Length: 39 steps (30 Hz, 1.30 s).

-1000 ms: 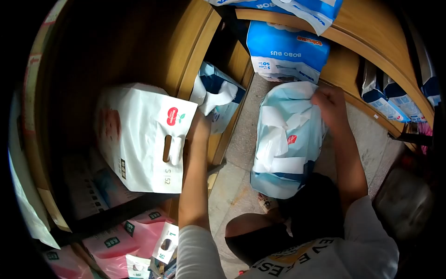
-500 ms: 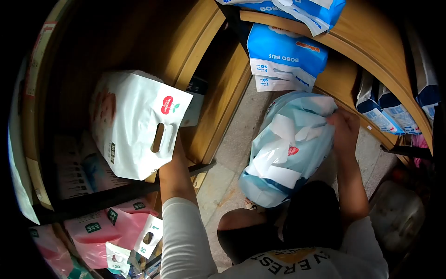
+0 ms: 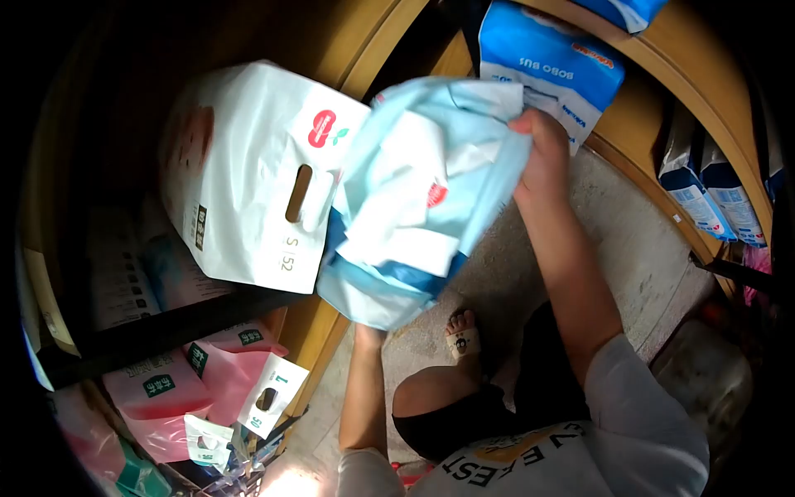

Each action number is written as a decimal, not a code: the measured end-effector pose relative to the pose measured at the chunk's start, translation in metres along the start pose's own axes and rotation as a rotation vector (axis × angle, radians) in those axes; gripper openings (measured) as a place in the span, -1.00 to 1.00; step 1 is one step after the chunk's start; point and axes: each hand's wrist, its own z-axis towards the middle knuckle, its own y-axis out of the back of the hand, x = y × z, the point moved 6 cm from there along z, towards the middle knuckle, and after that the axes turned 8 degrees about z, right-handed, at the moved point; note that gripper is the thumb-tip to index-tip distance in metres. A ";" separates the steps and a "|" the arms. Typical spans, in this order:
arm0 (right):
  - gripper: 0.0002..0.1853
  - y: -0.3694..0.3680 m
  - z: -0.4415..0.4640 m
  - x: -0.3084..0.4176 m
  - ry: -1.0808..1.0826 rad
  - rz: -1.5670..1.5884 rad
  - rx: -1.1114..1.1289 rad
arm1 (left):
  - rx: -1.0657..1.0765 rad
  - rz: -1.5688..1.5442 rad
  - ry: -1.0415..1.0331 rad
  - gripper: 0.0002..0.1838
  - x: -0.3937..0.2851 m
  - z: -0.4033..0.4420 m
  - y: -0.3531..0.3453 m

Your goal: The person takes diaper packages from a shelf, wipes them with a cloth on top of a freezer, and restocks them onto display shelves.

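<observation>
Head view: gripping light-blue package (image 3: 422,199) by upper edge with right hand (image 3: 544,153). Left hand (image 3: 370,335) at lower end, fingers hidden; cannot tell if open or closed. Package aloft, tilted, partly overlapping white package (image 3: 248,182) beside wooden shelf (image 3: 383,51). Likely step: two-handed handling. Calls for level support, clearance from white package.

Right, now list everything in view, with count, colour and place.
light-blue package: one, light blue, centre
white package: one, white, left
pink packages: at least three, pink, lower left
blue packages: two, blue and white, top right
navy packages: at least two, navy and white, right
shelves: several, brown, both sides
floor: one, grey, below
shirt: one, white, bottom
right hand: one, bare, gripping light-blue package
left hand: one, mostly hidden beneath it
</observation>
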 end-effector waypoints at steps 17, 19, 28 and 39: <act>-0.03 0.014 0.026 -0.115 -0.190 -0.545 0.350 | -0.628 -0.667 0.374 -0.47 0.037 0.111 0.088; 0.06 0.022 0.034 -0.144 -0.085 -0.778 0.478 | -0.629 -0.712 0.374 -0.48 0.040 0.122 0.095; 0.07 -0.013 0.061 -0.183 -0.268 -1.106 0.674 | -0.637 -0.802 0.304 -0.52 0.043 0.117 0.103; -0.01 -0.026 0.062 -0.178 -0.321 -1.261 0.685 | -0.668 -0.849 0.225 -0.57 0.036 0.118 0.101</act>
